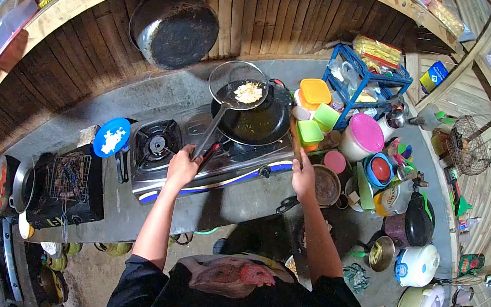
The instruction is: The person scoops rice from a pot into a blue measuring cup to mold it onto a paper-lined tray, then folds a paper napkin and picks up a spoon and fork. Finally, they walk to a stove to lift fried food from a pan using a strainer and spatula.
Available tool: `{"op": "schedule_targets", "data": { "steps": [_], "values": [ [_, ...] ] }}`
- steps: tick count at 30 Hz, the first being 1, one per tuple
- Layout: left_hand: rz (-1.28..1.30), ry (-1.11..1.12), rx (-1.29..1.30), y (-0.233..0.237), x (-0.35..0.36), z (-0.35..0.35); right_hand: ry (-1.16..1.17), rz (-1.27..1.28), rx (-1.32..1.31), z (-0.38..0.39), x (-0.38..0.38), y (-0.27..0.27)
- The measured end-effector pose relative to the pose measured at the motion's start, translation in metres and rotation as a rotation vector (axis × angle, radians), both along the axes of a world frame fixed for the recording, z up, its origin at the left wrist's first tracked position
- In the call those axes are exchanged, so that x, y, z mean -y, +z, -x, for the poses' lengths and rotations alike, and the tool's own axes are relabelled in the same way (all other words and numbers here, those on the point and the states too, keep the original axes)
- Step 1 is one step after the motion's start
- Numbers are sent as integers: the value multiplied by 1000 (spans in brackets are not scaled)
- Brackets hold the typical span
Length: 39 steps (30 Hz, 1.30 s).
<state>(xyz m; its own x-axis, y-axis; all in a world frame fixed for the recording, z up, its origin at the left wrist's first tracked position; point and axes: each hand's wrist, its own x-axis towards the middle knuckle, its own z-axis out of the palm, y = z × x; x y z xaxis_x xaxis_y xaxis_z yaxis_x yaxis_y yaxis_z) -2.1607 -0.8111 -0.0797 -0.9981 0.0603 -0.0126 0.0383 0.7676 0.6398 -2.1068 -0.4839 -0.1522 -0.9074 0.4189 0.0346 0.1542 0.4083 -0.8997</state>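
My left hand (pixel 183 168) is closed round the long handle of a wire mesh strainer (pixel 215 90). Small pale yellow fried bits (pixel 248 92) lie in the strainer's bowl, which overlaps the left rim of a black frying pan (pixel 265 125). Dark oil with a few specks shows in the pan, which sits on the right burner of a gas stove (pixel 182 173). In my right hand (pixel 304 178), fingers wrapped, is a wooden spatula (pixel 295 134); it slants up beside the pan's right edge. A red and black handle (pixel 211 150) lies right by my left hand.
Left of the bare burner (pixel 158 144) is a blue plate (pixel 112 137) with white pieces. A charred grill rack (pixel 71 175) stands farther left. Plastic tubs (pixel 315 93), a blue basket (pixel 367 83) and a pink-lidded container (pixel 365 133) crowd the right. A large wok (pixel 175 28) hangs behind.
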Motion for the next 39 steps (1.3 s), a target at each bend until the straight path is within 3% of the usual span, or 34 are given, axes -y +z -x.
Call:
{"op": "schedule_targets", "data": {
  "steps": [4, 7, 15, 22, 25, 26, 28, 30, 32, 33, 35, 39],
  "values": [
    [1, 21, 44, 7, -2, -5, -48, 28, -102, -4, 8, -1],
    [70, 21, 57, -2, -3, -5, 10, 93, -24, 0, 6, -17],
    [-44, 11, 123, 8, 2, -7, 15, 22, -99, -12, 13, 6],
    [-54, 8, 47, -33, 4, 11, 45, 13, -128, -9, 8, -32],
    [-154, 8, 177, -7, 7, 6, 23, 134, 9, -23, 23, 28],
    [-153, 6, 181, -7, 8, 6, 21, 136, 13, -22, 22, 25],
    [-180, -14, 104, -7, 10, 6, -8, -36, -225, -20, 21, 16],
    [-165, -16, 94, -8, 9, 4, -25, -67, -175, -16, 20, 2],
    [-172, -34, 91, -23, 9, 6, -77, -376, -233, -9, 16, -37],
    [-150, -36, 103, -21, 8, 3, -78, -378, -237, -12, 16, -36],
    [-143, -39, 94, -51, 16, 11, -20, -86, 39, -14, 16, -31],
    [-132, 9, 87, -24, 13, -5, -49, -238, -238, -25, 25, 10]
  ]
}}
